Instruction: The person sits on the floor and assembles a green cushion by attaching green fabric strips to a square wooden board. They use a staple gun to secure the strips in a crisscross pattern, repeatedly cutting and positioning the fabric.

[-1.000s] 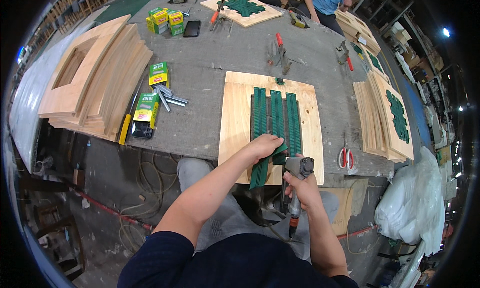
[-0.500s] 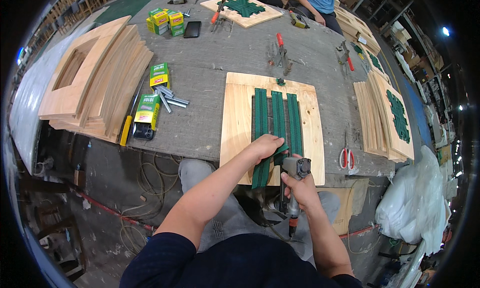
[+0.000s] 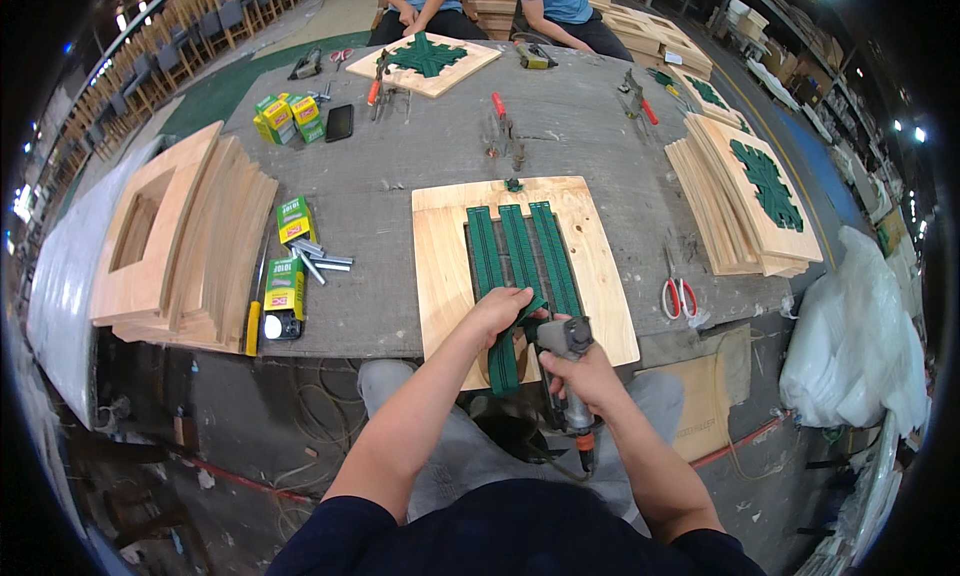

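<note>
A pale wooden panel (image 3: 437,266) with a square opening lies at the table's near edge. Three dark green webbing straps (image 3: 518,244) run side by side across the opening. My left hand (image 3: 497,314) is closed on the near end of the middle strap, pressing it down by the opening's near edge. The left strap's loose end hangs over the panel's near side. My right hand (image 3: 588,378) grips a grey pneumatic staple gun (image 3: 567,338), an orange fitting at its tail. The gun's head is next to my left fingers; its tip is hidden.
Staple boxes (image 3: 285,286), loose staple strips and a yellow-handled tool (image 3: 253,328) lie left, beside stacked wooden frames (image 3: 180,236). At right are red-handled scissors (image 3: 679,298) and woven panels (image 3: 750,196). Pliers (image 3: 503,136) lie beyond; co-workers sit across the table.
The view has tilted up and shifted, showing more of the people opposite. My hands, the strap and the staple gun keep about the same places on the panel.
</note>
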`<state>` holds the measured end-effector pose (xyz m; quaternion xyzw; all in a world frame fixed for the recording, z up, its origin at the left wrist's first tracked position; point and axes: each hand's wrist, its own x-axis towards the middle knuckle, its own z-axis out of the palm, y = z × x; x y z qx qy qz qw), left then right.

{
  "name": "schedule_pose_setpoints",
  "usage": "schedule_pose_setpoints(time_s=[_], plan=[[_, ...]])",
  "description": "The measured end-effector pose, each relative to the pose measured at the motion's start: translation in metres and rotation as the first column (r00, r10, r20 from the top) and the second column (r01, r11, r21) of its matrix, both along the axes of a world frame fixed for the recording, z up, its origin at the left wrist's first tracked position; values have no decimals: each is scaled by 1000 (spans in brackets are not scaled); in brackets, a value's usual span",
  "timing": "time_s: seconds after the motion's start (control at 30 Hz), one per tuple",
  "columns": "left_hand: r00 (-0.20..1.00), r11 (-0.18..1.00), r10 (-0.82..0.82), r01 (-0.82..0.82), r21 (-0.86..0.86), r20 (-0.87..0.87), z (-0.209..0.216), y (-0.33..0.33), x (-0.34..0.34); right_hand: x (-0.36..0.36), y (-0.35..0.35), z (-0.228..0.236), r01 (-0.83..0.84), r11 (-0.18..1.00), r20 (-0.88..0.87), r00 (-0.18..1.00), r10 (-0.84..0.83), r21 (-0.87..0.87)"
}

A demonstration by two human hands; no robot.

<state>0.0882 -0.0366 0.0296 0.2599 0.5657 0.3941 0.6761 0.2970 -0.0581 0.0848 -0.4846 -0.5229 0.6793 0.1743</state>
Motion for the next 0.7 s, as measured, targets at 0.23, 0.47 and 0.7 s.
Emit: schedule_pose_setpoints(time_s=[0.23, 0.47, 0.7], plan=[[953, 964, 61, 21, 267, -296, 0, -26, 20, 57, 58, -15, 337, 941, -29, 941, -338, -21], [489, 892, 159, 301, 337, -858, 7, -77, 73, 89, 149, -41, 377, 919, -97, 917, -388, -114], [430, 910, 174, 275, 312, -886, 9, -74, 77, 79, 210, -49, 328, 942, 34, 943, -331, 71]])
